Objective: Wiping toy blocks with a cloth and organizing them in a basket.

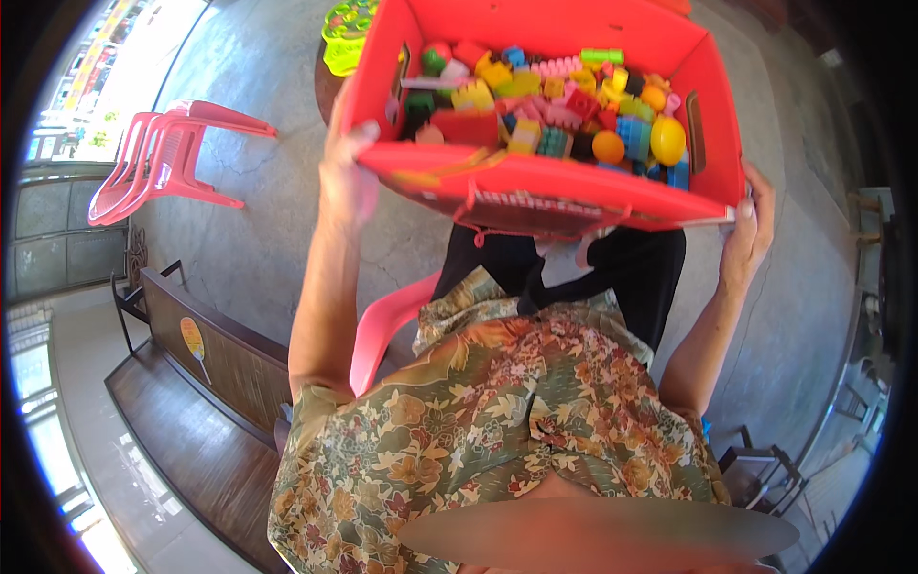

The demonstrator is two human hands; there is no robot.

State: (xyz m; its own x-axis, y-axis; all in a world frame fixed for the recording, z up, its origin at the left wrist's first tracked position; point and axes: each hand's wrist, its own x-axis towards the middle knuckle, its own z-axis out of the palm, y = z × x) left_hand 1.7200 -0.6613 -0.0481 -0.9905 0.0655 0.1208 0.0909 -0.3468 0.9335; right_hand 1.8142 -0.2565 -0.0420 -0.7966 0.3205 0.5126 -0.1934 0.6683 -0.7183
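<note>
A red cardboard box [545,176] is held up between both hands above my knees, its open top tilted towards me. Inside lie many toy building blocks [559,107] in several colours, with a yellow plastic ball or egg [668,140] and an orange ball [608,147] among them. My left hand [348,161] grips the box's near left corner, thumb over the rim, slightly blurred. At the near right corner, my right hand [749,215] holds the edge with its thumb in front. A pink cord [477,215] hangs on the near side wall, which bears writing.
Behind the box's left corner, a lime green plastic tray [344,56] stands on a round brown surface [326,90]. Stacked pink plastic chairs [172,154] stand at the left on the concrete floor [287,215]. A dark wooden bench [208,423] is at lower left. I sit on a pink chair [384,323].
</note>
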